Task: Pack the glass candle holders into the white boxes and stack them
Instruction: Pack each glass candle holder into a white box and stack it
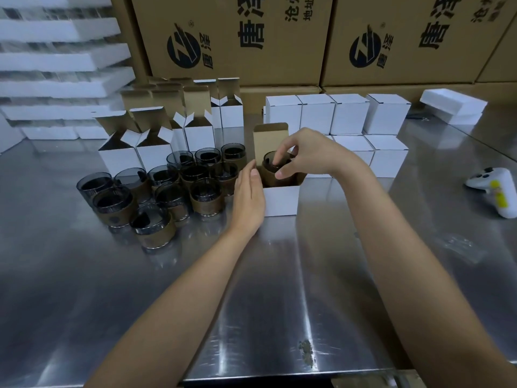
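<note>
An open white box (281,201) stands mid-table with its brown lid flap up. My right hand (303,154) pinches the rim of a dark glass candle holder (270,161) that sits partly inside this box. My left hand (249,196) rests flat against the box's left side with straight fingers. Several more dark glass holders (179,186) with brown sleeves stand in a cluster to the left. Behind them stand several open empty white boxes (152,154). Closed white boxes (349,114) are stacked in rows at the back right.
The steel table (279,289) stretches toward me. Large brown cartons (237,40) form a wall at the back. White foam trays (56,60) are stacked at the far left, and another (453,106) lies at the right. A white and yellow controller (493,189) lies at the right edge.
</note>
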A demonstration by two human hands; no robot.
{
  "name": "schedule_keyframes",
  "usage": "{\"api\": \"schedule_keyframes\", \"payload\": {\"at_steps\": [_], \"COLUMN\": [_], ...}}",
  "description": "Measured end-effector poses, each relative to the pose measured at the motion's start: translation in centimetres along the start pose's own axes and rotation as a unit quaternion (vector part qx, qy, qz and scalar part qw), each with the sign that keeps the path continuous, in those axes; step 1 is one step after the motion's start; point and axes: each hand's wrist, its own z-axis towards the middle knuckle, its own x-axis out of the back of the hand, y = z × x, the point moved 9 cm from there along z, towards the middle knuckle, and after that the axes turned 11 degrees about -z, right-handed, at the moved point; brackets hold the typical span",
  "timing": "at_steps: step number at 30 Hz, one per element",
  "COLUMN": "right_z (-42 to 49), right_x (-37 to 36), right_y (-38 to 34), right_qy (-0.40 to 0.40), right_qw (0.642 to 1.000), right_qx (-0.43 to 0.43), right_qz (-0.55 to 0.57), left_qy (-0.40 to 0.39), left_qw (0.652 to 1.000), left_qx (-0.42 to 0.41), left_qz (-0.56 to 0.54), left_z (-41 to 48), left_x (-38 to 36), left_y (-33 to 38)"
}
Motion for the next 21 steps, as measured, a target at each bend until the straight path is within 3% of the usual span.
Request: {"api": "schedule_keyframes", "payload": {"at_steps": [7, 14, 21], "right_z": [0.6, 0.8, 0.4], "right_x": [-2.2, -2.9, -4.0], "right_y": [0.3, 0.7, 0.8], "right_qy": [-0.045, -0.064, -0.137], "right_qw": [0.997, 0.997, 0.989], "right_qx": [0.013, -0.017, -0.011], "right_qz": [-0.056, -0.039, -0.055], "left_qy": [-0.002, -0.008, -0.011], "left_qw": [1.000, 1.000, 1.000], "left_qx": [-0.004, 0.000, 0.001], "left_qz": [0.017, 0.013, 0.013], "left_z": [0.0, 0.1, 0.2], "left_x": [-0.1, -0.3, -0.3], "left_y": [0.3, 0.0, -0.2]}}
